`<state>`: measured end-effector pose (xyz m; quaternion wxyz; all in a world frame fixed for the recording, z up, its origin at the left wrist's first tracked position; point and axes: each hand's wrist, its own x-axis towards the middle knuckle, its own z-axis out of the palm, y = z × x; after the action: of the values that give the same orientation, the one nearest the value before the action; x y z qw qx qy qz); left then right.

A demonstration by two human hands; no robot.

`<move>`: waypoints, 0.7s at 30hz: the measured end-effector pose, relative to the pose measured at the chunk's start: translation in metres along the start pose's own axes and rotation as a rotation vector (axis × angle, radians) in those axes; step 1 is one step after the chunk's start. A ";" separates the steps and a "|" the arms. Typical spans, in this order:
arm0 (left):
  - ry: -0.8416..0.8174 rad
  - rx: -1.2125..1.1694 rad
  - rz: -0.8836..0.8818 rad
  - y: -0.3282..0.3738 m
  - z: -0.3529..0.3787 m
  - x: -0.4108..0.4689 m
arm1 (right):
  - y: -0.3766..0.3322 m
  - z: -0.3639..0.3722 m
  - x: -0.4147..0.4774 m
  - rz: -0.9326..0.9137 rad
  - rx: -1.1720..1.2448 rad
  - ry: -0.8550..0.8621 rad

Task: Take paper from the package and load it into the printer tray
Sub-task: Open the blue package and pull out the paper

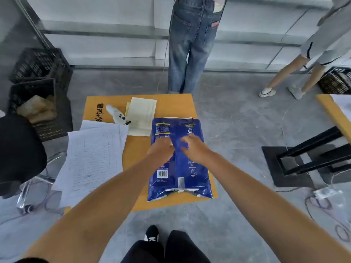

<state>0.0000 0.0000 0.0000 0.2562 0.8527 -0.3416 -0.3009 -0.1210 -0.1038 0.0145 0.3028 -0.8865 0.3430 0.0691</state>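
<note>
A blue paper package [180, 171] lies lengthwise on the small orange table [136, 168], its near end torn open with tape hanging from the seam. Both my hands rest on its top, on either side of the centre seam. My left hand [161, 149] has its fingers curled against the wrapper. My right hand [191, 149] presses down with fingers bent at the seam. Whether either hand pinches the wrapper I cannot tell. No printer or tray is visible.
Loose printed sheets [91, 160] overhang the table's left edge. A cream booklet [141, 116] and a white controller [116, 114] lie at the back. Black crates [38, 92] stand left. Two people stand beyond the table. A second table [334, 114] and cables are at right.
</note>
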 end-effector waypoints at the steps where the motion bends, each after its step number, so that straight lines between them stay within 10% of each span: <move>1: -0.053 -0.006 -0.041 -0.009 0.008 -0.008 | 0.005 0.011 -0.012 0.038 -0.069 -0.081; 21: -0.021 -0.036 0.061 -0.049 0.061 -0.070 | 0.015 0.068 -0.067 -0.046 -0.189 -0.089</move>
<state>-0.0619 0.0687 -0.0500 0.2769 0.8340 -0.3646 -0.3079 -0.1758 -0.0347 -0.0253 0.2343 -0.9147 0.3008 0.1335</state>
